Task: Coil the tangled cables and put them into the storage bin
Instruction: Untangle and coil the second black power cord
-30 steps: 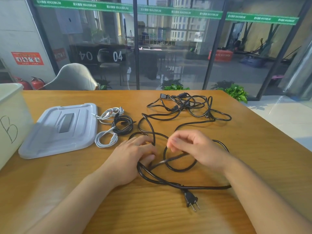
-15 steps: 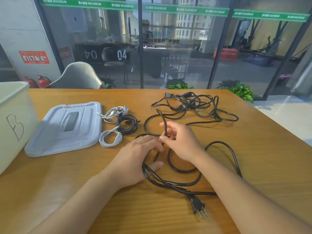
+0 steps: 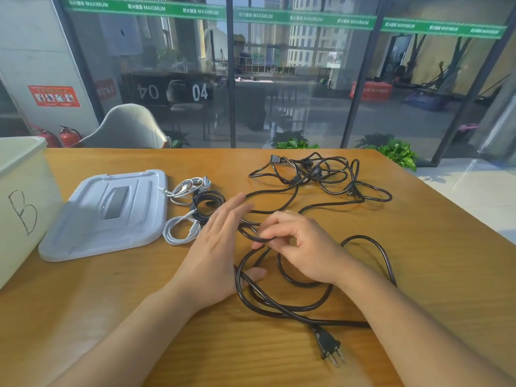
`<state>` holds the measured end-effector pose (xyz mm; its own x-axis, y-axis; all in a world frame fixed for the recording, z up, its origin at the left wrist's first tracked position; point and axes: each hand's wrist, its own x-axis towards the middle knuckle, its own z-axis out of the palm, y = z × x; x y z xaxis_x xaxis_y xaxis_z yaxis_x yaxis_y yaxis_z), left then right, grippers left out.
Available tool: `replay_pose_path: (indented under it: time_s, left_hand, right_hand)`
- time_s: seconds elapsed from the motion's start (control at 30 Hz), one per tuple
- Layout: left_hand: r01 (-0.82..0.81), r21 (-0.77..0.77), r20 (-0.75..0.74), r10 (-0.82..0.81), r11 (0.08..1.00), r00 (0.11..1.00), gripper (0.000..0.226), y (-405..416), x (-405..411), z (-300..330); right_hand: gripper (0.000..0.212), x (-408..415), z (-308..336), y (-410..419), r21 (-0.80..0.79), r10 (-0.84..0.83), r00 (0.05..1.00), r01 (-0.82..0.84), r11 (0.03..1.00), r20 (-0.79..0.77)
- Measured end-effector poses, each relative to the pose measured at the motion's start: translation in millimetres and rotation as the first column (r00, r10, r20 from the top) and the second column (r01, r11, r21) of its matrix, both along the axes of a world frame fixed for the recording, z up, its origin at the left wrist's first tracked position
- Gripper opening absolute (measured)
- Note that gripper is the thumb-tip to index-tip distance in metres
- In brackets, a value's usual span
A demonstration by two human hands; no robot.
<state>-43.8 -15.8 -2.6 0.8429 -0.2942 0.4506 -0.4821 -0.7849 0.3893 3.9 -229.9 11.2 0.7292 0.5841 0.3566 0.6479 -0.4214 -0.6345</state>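
Between the two hands, a run of the black power cable (image 3: 282,303) is being laid into a loop. The right hand (image 3: 304,247) pinches a length of it between thumb and fingertips, lifted just off the table (image 3: 418,261). The left hand (image 3: 215,255) has opened since half a second ago: its fingers, then curled over the cable, are now straight and spread, with the palm's heel and thumb resting at the loop's left edge. The right hand has meanwhile drawn the pinched run toward the left fingertips. That reads as the left hand readying to receive the next turn, so I judge the coiling only just begun. The forming coil lies flat under and just near-side of both hands. Its plug (image 3: 328,344) lies nearer the person than the right wrist, prongs pointing toward the viewer and slightly right, its long axis running that way. Beyond the right hand the rest of the cable runs to a loose tangle (image 3: 321,174). Beyond the left fingertips lie small coiled cables (image 3: 192,208), then the bin lid (image 3: 106,213) and the storage bin (image 3: 22,202).
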Motion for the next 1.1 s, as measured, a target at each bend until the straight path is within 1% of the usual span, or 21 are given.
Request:
replay_pose_path:
  time_s: [0.07,0.13,0.17,0.2,0.23,0.27,0.3,0.37,0.4,0.43,0.5,0.6,0.7,0.77,0.87,0.93,1.03,1.1]
  left_hand:
    - [0.028,-0.027,-0.032,-0.029,0.999,0.999,0.081,0,-2,1]
    - [0.018,-0.036,-0.081,-0.021,0.999,0.997,0.064,1,-3,3]
    - [0.013,-0.026,-0.094,-0.015,1.000,0.995,0.057,1,-3,3]
    - [0.015,-0.019,-0.094,-0.017,1.000,0.995,0.051,0,-2,4]
    - [0.022,-0.018,-0.088,-0.023,1.000,0.996,0.046,0,-2,5]
    - [0.028,-0.021,-0.084,-0.030,0.999,0.996,0.044,-1,-2,5]
    - [0.031,-0.027,-0.088,-0.033,0.999,0.996,0.043,-2,-2,6]
    - [0.026,-0.040,-0.116,-0.030,0.999,0.993,0.043,0,-3,5]
    - [0.021,-0.044,-0.137,-0.027,0.999,0.990,0.043,0,-3,4]
    - [0.015,-0.052,-0.160,-0.023,0.999,0.987,0.043,1,-4,4]
    - [-0.002,-0.059,-0.200,-0.010,0.998,0.980,0.042,1,-5,4]
    - [-0.040,-0.039,-0.212,0.031,0.998,0.977,0.047,1,-6,4]
    - [-0.066,-0.033,-0.219,0.057,0.997,0.974,0.056,1,-7,3]
    - [-0.074,-0.038,-0.199,0.065,0.997,0.978,0.060,1,-6,3]
    - [-0.075,-0.059,-0.180,0.063,0.995,0.982,0.065,3,-6,2]
    - [-0.076,-0.058,-0.168,0.066,0.995,0.984,0.067,3,-6,1]
    - [-0.090,-0.056,-0.143,0.081,0.994,0.986,0.076,4,-6,0]
    - [-0.108,-0.077,-0.141,0.096,0.991,0.985,0.081,7,-5,1]
  right_hand:
    - [0.036,1,1,-5,0.029,0.012,1.000,-0.011,1.000,-0.021]
    - [0.040,6,4,-12,0.159,-0.027,0.993,0.044,0.986,-0.112]
    - [0.042,9,4,-15,0.215,-0.072,0.988,0.101,0.971,-0.139]
    - [0.045,14,4,-16,0.226,-0.146,0.981,0.173,0.959,-0.131]
    - [0.047,19,3,-17,0.180,-0.231,0.969,0.244,0.953,-0.094]
    - [0.049,24,1,-18,0.087,-0.291,0.955,0.295,0.951,-0.053]
    - [0.052,28,-1,-19,-0.035,-0.317,0.948,0.316,0.948,-0.034]
    - [0.057,32,-7,-19,-0.263,-0.313,0.948,0.290,0.920,-0.049]
    - [0.057,32,-10,-18,-0.330,-0.304,0.952,0.272,0.904,-0.046]
    - [0.057,31,-13,-16,-0.360,-0.298,0.954,0.268,0.894,-0.029]
    - [0.051,31,-14,-14,-0.369,-0.304,0.952,0.298,0.880,0.045]
    - [0.037,30,-12,-13,-0.394,-0.335,0.931,0.366,0.843,0.146]
    - [0.030,28,-11,-13,-0.341,-0.361,0.907,0.417,0.842,0.218]
    - [0.027,27,-9,-15,-0.331,-0.340,0.904,0.414,0.848,0.259]
    - [0.019,25,-6,-23,-0.417,-0.286,0.929,0.362,0.834,0.234]
    - [0.012,24,-4,-28,-0.424,-0.286,0.932,0.357,0.832,0.224]
    - [0.011,19,0,-29,-0.310,-0.269,0.927,0.344,0.886,0.260]
    - [0.010,14,2,-28,-0.238,-0.225,0.959,0.262,0.935,0.174]
